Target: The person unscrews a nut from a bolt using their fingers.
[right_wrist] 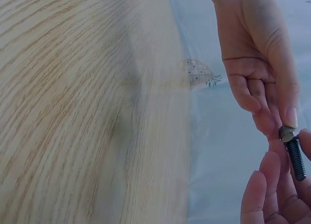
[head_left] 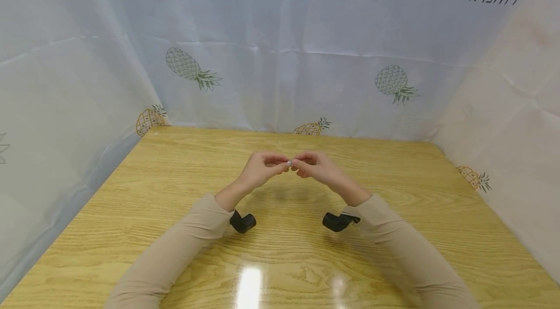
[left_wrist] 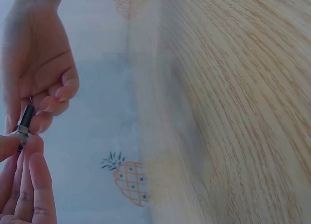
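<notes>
Both hands meet fingertip to fingertip above the table. The left hand (head_left: 261,170) pinches the head end of a small dark metal bolt (right_wrist: 296,161) between thumb and fingers. A silvery nut (right_wrist: 287,134) sits on the bolt close to its head. The right hand (head_left: 318,169) has its thumb and fingertips at this nut, pinching it from the other side. In the left wrist view, the bolt's bare threaded shaft (left_wrist: 28,115) points toward the right palm, while the left fingers partly hide the head. Only a small grey bit of the metal shows in the head view.
A yellow wood-grain table (head_left: 288,260) spreads beneath the hands. Whitish cloth (head_left: 280,80) printed with pineapples hangs behind and at both sides. Black curved wrist mounts (head_left: 243,222) stick out by the sleeve cuffs, low over the table.
</notes>
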A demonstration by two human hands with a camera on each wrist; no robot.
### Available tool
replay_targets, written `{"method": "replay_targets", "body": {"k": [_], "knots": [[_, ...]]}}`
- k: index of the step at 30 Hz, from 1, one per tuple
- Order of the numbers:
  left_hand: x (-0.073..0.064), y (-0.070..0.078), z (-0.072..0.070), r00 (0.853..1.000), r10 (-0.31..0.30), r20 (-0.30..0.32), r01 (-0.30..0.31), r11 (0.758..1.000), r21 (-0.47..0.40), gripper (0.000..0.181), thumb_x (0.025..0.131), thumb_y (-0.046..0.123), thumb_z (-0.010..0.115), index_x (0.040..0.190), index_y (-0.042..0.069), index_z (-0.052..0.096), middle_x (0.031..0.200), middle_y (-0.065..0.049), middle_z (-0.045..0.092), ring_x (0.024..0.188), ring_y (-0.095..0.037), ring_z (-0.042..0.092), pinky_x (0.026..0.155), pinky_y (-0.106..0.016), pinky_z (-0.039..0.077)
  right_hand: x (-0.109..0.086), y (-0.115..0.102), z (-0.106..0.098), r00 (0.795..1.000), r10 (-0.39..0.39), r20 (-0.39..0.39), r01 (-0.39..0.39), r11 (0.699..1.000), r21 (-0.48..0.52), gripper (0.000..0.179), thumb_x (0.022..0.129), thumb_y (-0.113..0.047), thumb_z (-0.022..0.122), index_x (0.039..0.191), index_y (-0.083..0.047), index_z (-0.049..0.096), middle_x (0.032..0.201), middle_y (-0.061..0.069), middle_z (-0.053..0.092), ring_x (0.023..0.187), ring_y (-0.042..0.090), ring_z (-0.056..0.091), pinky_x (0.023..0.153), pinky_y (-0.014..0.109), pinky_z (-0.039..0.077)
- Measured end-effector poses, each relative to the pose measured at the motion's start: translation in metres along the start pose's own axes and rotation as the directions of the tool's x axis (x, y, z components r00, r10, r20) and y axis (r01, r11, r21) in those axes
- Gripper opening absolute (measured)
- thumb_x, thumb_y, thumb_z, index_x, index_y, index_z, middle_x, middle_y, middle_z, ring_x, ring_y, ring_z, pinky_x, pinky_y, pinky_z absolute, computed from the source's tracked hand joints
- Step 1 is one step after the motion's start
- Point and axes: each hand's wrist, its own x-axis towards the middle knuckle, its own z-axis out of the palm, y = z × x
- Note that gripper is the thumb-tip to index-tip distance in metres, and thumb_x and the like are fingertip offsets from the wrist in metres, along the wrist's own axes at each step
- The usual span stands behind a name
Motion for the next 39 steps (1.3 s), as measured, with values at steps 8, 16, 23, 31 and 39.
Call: {"method": "replay_targets", "body": {"k": [8,16,23,31,39], "knots": [[0.0001,-0.0015,-0.0012,1.000,-0.025,-0.002,0.025,1.000,-0.006,0.026,0.089,0.018,0.065,0.110,0.004,0.068,0.105,-0.017,0.070,0.094,-0.023,0.069,0.086,-0.033,0.056,0.0031,0.0011,0.0017,1.000,-0.013,-0.011,0.013,1.000,0.020,0.035,0.095,-0.029,0.054,0.119,-0.003,0.058,0.120,0.023,0.061,0.113,0.040,0.056,0.098,0.049,0.047],[0.0001,-0.0009,-0.0001,1.000,-0.016,-0.006,0.016,1.000,-0.009,0.026,0.088,0.018,0.065,0.110,0.003,0.068,0.105,-0.018,0.070,0.093,-0.021,0.070,0.085,-0.033,0.056,0.0026,0.0011,0.0021,0.999,-0.016,-0.028,0.017,0.999,0.034,0.033,0.095,-0.026,0.055,0.118,-0.002,0.058,0.118,0.023,0.061,0.114,0.040,0.055,0.099,0.048,0.047],[0.0000,-0.0006,0.0002,1.000,-0.024,-0.005,0.024,1.000,-0.014,0.026,0.088,0.018,0.065,0.110,0.003,0.068,0.103,-0.017,0.071,0.094,-0.023,0.069,0.086,-0.035,0.055,0.0002,-0.0001,0.0019,0.999,-0.035,-0.038,0.036,0.999,0.030,0.030,0.095,-0.022,0.056,0.116,-0.002,0.060,0.115,0.022,0.062,0.107,0.031,0.060,0.098,0.050,0.047],[0.0002,-0.0012,0.0004,0.999,-0.040,-0.001,0.040,0.999,-0.032,0.026,0.089,0.017,0.064,0.111,0.002,0.068,0.106,-0.019,0.069,0.096,-0.027,0.068,0.091,-0.044,0.052,-0.0006,0.0000,0.0026,0.998,-0.038,-0.045,0.039,0.999,0.025,0.029,0.093,-0.021,0.058,0.116,-0.003,0.060,0.116,0.021,0.062,0.102,0.020,0.062,0.100,0.049,0.046],[0.0009,-0.0010,0.0013,0.998,-0.063,-0.017,0.062,0.996,-0.060,0.026,0.089,0.016,0.065,0.110,0.002,0.068,0.103,-0.018,0.070,0.091,-0.019,0.070,0.091,-0.045,0.052,-0.0020,0.0009,0.0026,0.996,-0.054,-0.076,0.058,0.997,0.052,0.037,0.088,-0.019,0.066,0.121,-0.005,0.056,0.122,0.015,0.058,0.111,0.025,0.058,0.098,0.044,0.048]]}}
